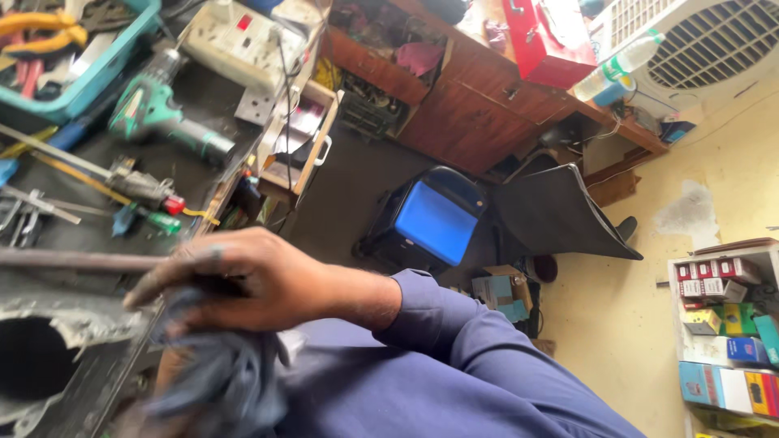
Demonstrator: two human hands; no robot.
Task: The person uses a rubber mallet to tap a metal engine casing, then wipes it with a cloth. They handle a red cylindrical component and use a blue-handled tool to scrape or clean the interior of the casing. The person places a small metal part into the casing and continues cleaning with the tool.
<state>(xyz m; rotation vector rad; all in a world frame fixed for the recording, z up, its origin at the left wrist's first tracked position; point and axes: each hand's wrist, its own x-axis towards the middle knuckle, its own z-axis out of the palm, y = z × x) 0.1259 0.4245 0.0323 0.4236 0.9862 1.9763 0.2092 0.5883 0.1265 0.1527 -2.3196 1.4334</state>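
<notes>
A long blue sleeve [454,341] covered the arm, plain cloth, creased in soft folds along its length. Its cuff [406,304] was a neat stitched band, ending right at the wrist, just short of the bare hand [243,280]. The fingers [174,272] beyond the cuff carried dark greasy smudges. Below the sleeve, more of the same blue cloth showed.

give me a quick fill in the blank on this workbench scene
1. The right hand holds a dark ____ against a metal rod.
2. The cordless drill on the bench is ____ in colour.
3. The toolbox on the wooden cabinet is ____.

Missing words: rag; green; red
</notes>
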